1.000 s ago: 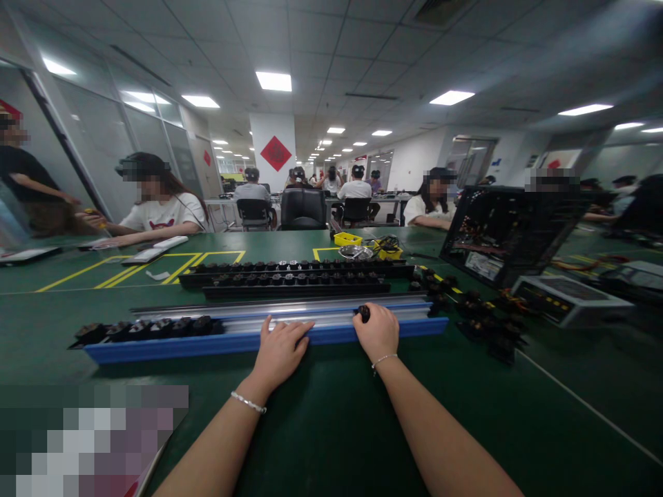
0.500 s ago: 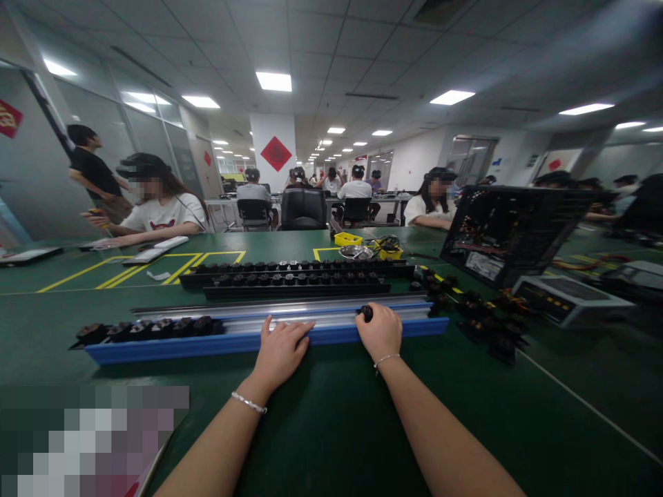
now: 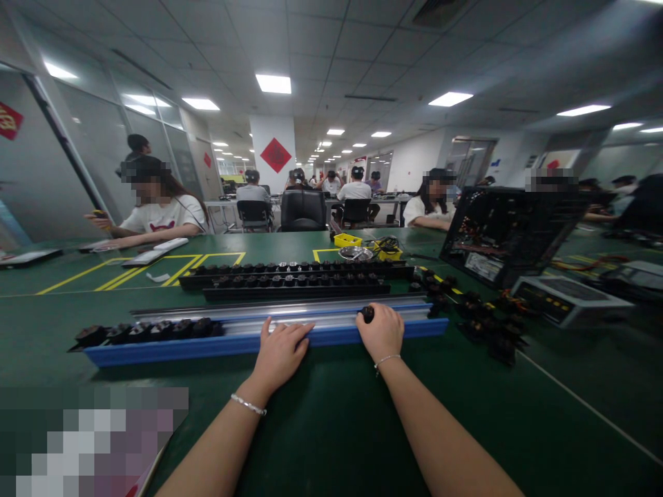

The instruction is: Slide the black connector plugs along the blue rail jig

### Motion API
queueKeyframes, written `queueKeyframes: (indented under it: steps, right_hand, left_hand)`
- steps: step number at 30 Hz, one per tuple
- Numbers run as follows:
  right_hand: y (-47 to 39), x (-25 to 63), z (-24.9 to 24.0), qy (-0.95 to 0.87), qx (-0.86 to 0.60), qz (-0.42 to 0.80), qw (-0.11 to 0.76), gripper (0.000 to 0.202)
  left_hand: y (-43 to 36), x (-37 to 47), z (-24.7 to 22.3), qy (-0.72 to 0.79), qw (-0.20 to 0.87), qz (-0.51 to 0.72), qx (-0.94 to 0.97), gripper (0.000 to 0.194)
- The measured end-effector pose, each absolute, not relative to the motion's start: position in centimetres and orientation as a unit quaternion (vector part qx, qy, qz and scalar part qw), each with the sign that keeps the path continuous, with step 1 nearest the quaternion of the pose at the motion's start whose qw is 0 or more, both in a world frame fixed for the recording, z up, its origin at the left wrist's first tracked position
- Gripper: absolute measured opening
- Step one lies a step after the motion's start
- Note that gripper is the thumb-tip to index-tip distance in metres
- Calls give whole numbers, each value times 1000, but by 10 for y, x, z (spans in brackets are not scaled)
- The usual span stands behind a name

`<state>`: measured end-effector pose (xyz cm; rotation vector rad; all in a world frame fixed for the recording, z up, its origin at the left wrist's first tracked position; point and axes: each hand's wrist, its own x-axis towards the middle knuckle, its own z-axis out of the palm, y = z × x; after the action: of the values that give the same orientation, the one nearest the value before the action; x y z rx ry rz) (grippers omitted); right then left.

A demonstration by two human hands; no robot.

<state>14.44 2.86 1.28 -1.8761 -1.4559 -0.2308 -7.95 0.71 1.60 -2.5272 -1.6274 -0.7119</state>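
A long blue rail with a silvery inner channel lies across the green table in front of me. My left hand rests on its middle, fingers spread over the near edge and channel. My right hand is closed around a small round black part at the channel, farther right. I cannot make out the exact kind of this part. Several black socket-like modules sit in a row in the rail's left end. The stretch of channel between those modules and my left hand shows bare metal.
Behind the rail stand black strips filled with similar modules. Loose black modules lie to the right, near a power supply box and an open computer case. A yellow tray and metal dish sit farther back. Co-workers sit around.
Both my hands and the rail stay almost exactly where they were. In the left background, a standing person has moved rightward, behind the seated co-worker.
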Motion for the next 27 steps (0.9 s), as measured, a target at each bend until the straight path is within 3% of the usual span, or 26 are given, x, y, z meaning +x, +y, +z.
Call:
queueKeyframes:
  steps: [27]
  right_hand:
    - [31, 152, 10, -521, -750, -94, 396, 22]
  left_hand:
    - [8, -80, 14, -525, 27, -233, -818, 36]
